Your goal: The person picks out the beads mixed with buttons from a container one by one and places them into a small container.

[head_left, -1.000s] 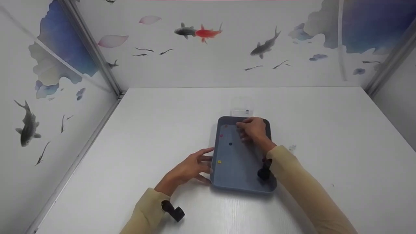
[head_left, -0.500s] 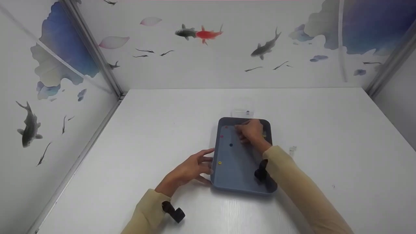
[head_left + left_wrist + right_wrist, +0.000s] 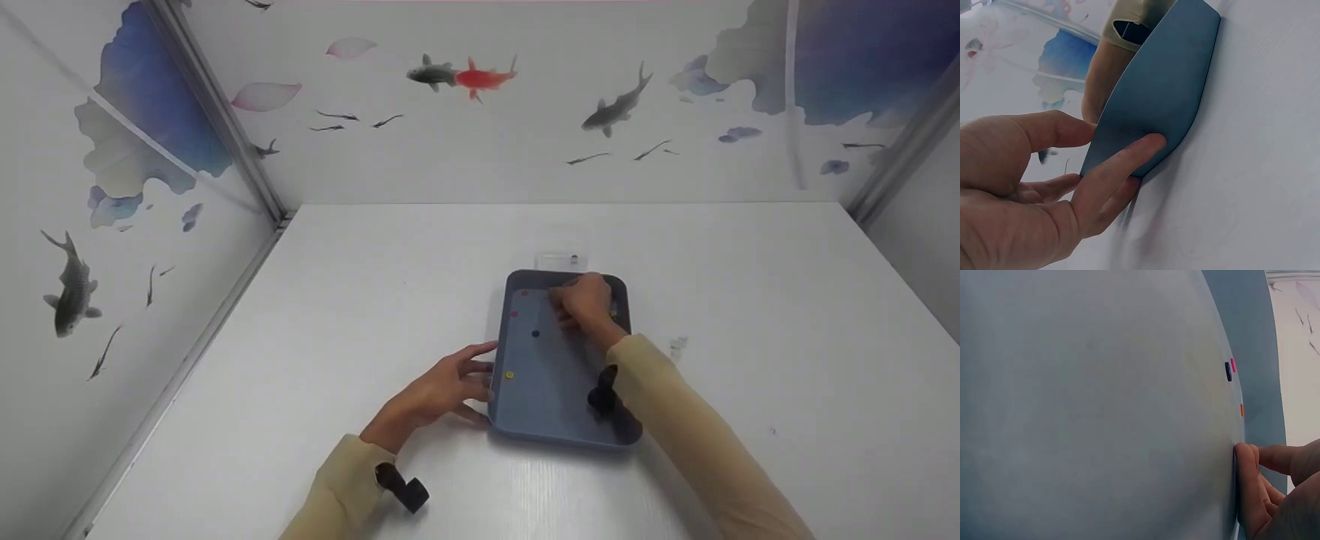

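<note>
A blue-grey rectangular tray (image 3: 566, 439) lies on the white table. On its floor are small button-like discs: a red-orange disc (image 3: 524, 293), a pink disc (image 3: 514, 314), a dark blue disc (image 3: 535, 334) and a yellow disc (image 3: 510, 374). My left hand (image 3: 442, 390) has its fingers spread against the tray's outer left side; the left wrist view shows fingertips (image 3: 1154, 140) on that wall. Inside the tray's far part, my right hand (image 3: 587, 298) reaches down to the floor, thumb and index tips together beside the orange disc (image 3: 1242, 410). I cannot tell whether something is between them.
Just behind the tray stands a clear container (image 3: 562, 261) with a small dark thing in it. Another yellow disc (image 3: 613, 313) shows by the tray's right wall. A faint clear item (image 3: 678, 346) lies right of the tray. Printed walls border the table.
My right forearm has shifted slightly left, uncovering the yellow disc by the right wall. My right fingertips stay low at the tray's far part. The left hand stays on the tray's side.
</note>
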`<action>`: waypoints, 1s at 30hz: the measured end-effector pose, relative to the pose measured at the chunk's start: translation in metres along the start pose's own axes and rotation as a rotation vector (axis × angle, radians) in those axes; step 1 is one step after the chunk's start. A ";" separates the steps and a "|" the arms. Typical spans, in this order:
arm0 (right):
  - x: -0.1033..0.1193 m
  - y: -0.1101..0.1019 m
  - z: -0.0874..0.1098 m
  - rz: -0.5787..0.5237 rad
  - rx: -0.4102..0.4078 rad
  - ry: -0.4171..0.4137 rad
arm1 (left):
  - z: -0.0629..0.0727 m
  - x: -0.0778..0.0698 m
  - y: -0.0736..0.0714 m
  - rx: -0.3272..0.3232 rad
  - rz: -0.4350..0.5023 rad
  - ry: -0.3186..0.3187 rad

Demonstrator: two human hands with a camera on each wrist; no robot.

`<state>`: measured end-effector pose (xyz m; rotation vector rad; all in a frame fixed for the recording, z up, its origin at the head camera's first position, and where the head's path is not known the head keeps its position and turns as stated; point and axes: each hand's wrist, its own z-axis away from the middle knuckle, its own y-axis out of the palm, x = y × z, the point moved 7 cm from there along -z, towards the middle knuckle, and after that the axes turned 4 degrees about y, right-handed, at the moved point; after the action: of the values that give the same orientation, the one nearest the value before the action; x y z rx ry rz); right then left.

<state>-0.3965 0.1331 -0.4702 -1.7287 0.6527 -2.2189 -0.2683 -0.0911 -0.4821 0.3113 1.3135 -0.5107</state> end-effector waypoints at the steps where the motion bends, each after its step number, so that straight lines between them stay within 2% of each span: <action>1: 0.000 0.000 0.000 -0.001 -0.004 0.001 | 0.000 0.000 0.000 0.001 0.000 0.000; 23: 0.003 -0.001 -0.001 -0.034 0.032 0.043 | 0.000 0.000 0.000 -0.010 -0.016 -0.006; 30: 0.009 -0.005 0.005 -0.038 0.045 0.038 | 0.000 -0.001 0.000 -0.003 -0.016 -0.001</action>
<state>-0.3937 0.1328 -0.4591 -1.6950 0.5781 -2.2787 -0.2684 -0.0909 -0.4814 0.2984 1.3163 -0.5220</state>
